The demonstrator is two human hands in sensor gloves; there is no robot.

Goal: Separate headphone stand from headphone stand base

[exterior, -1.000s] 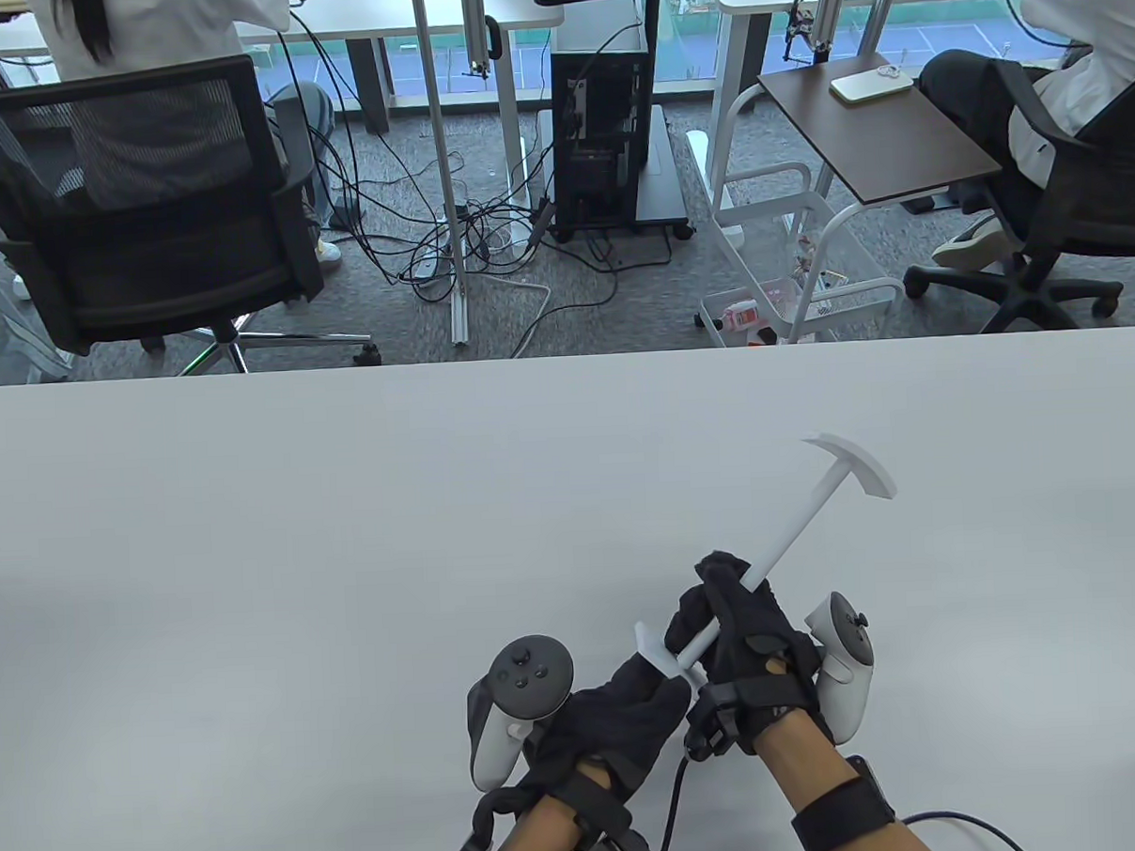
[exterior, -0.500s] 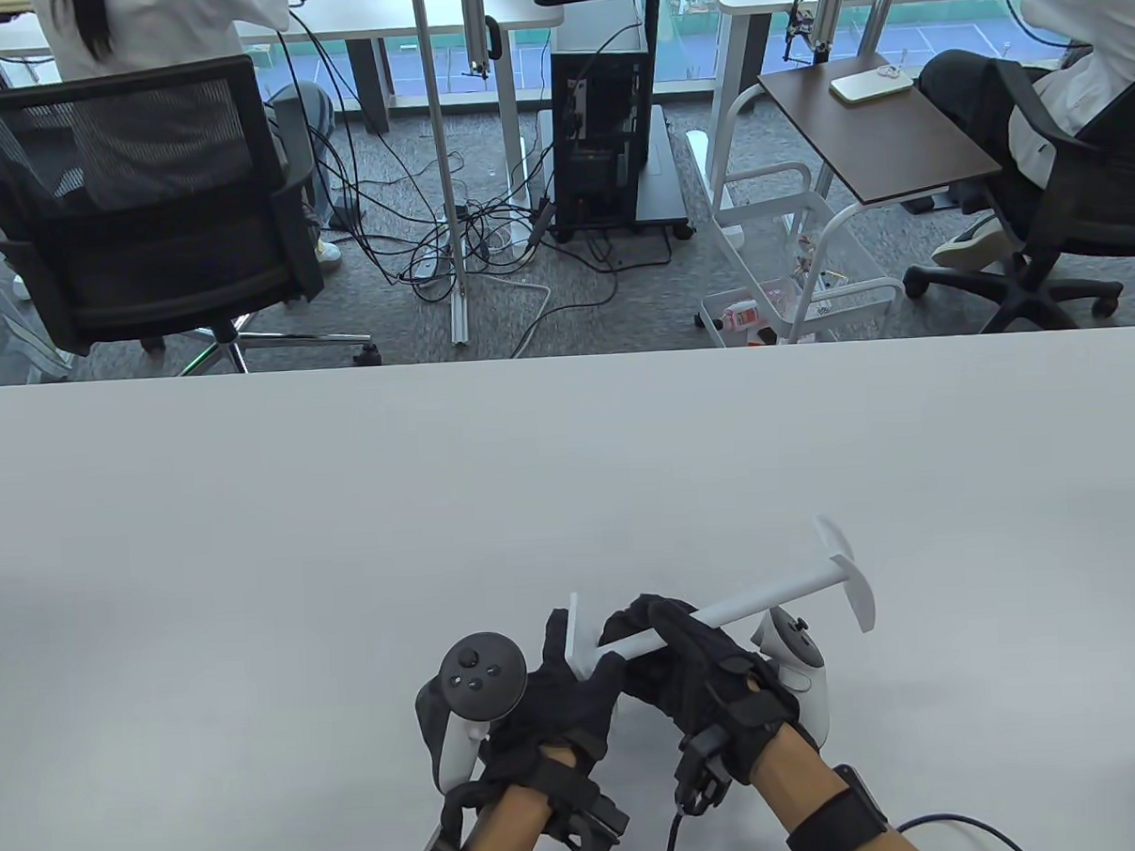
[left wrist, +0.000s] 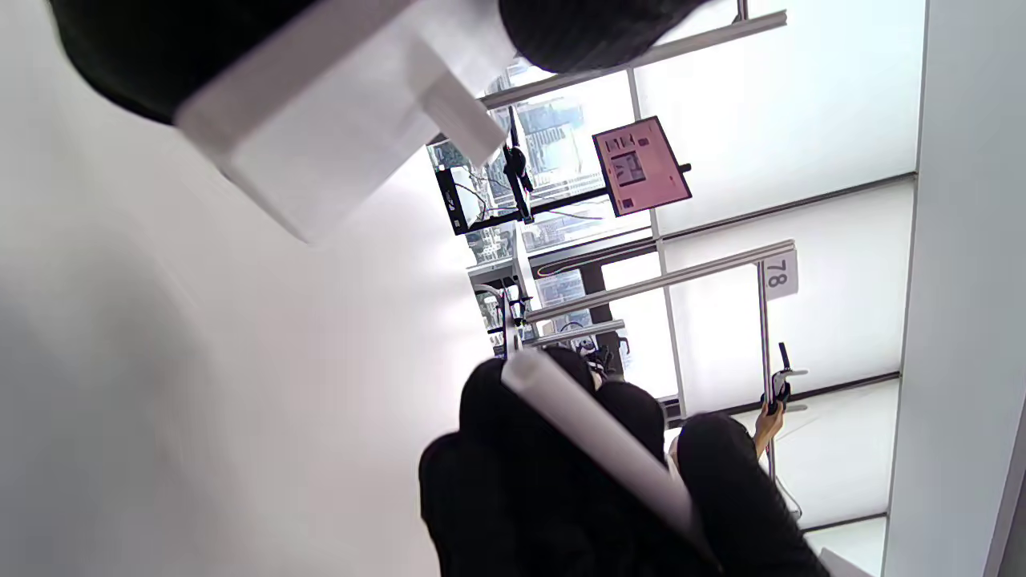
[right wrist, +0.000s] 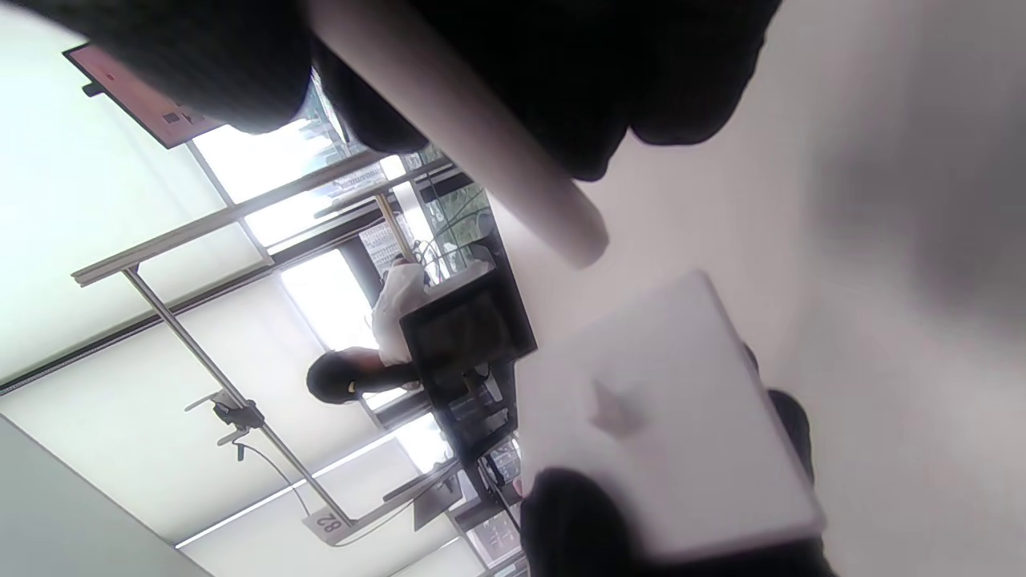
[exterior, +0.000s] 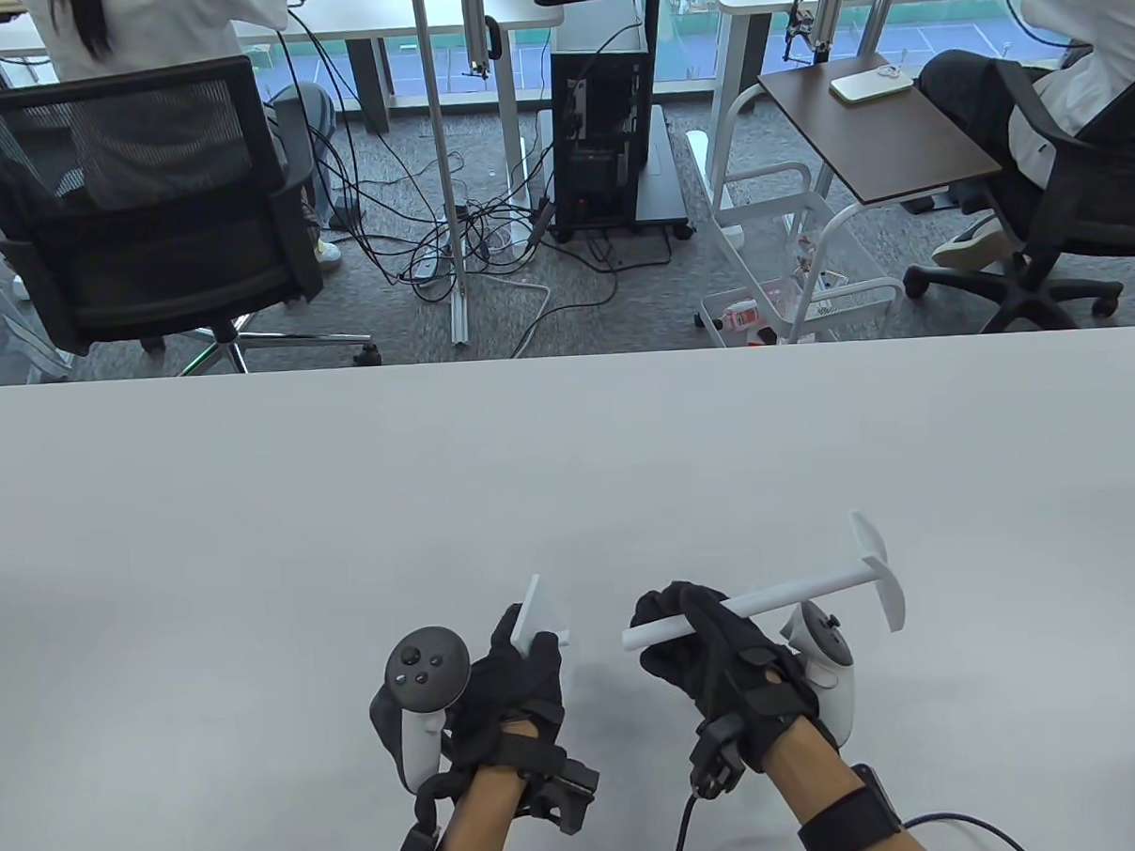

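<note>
The white headphone stand (exterior: 772, 597), a rod with a curved top piece at its right end, is gripped around the rod by my right hand (exterior: 704, 640). The white square stand base (exterior: 531, 617), with a short peg sticking out, is held on edge by my left hand (exterior: 513, 677). Base and rod are apart, with a gap between the peg and the rod's free end. In the left wrist view the base (left wrist: 321, 136) is at the top and the rod (left wrist: 593, 437) below. In the right wrist view the rod (right wrist: 473, 152) is at the top and the base (right wrist: 665, 417) below.
The white table (exterior: 345, 510) stretches out beyond both hands. Its far edge runs across the middle of the table view. Office chairs, a cart and cables stand on the floor behind it.
The rod has come out of the base. My left hand has moved left with the base and my right hand has moved right with the stand, which now lies nearly level.
</note>
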